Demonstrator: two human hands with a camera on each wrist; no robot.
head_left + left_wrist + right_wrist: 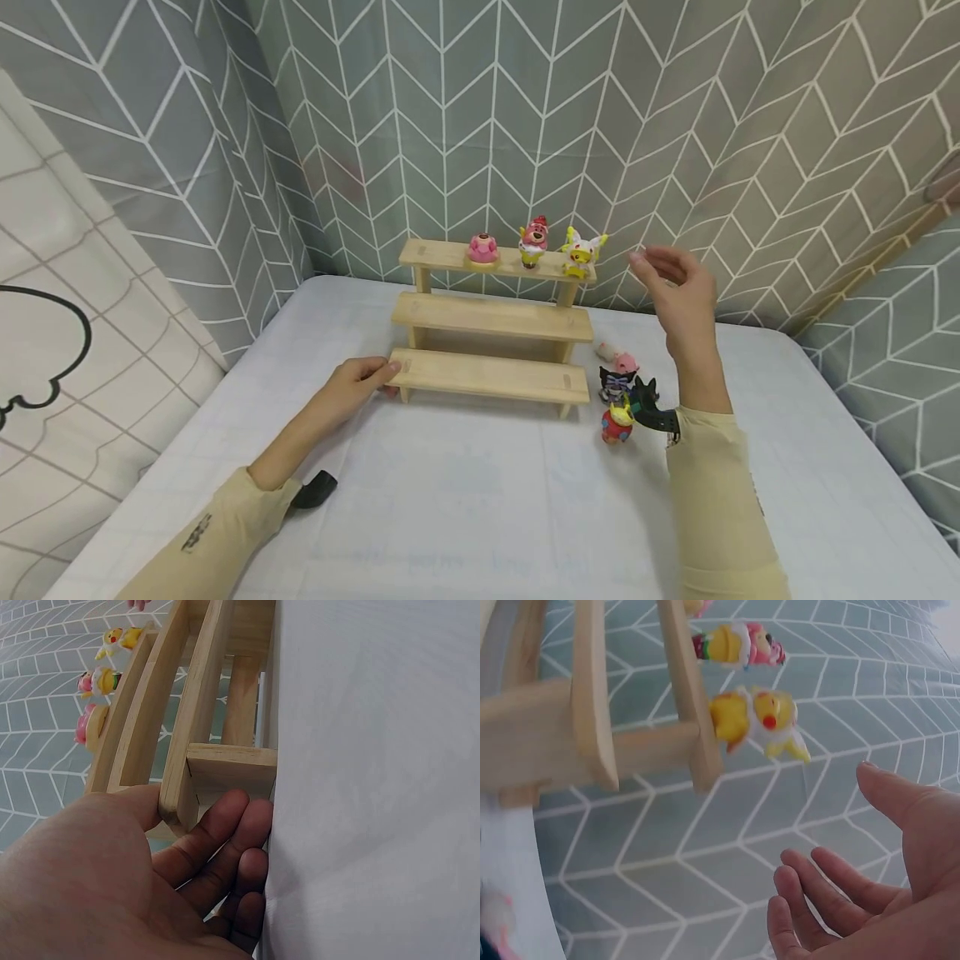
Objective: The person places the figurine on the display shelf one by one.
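Note:
A three-tier wooden display stand (491, 372) stands on the table. My left hand (356, 385) grips the left end of its lowest step; in the left wrist view the thumb lies over the board (196, 727) and the fingers curl below it. On the top step sit a pink figurine (483, 248), a pink bear figurine in a red hat (533, 242) and a yellow figurine with a white hood (580, 252). My right hand (682, 292) hovers right of the yellow figurine, apart from it, fingers loosely bent with nothing between them.
Right of the stand, several more figurines lie on the white-covered table (465, 500): a pink one (626, 362), a black-and-purple one (616, 384) and a red-and-blue one (617, 427). A grey curtain with white lines (450, 108) hangs close behind.

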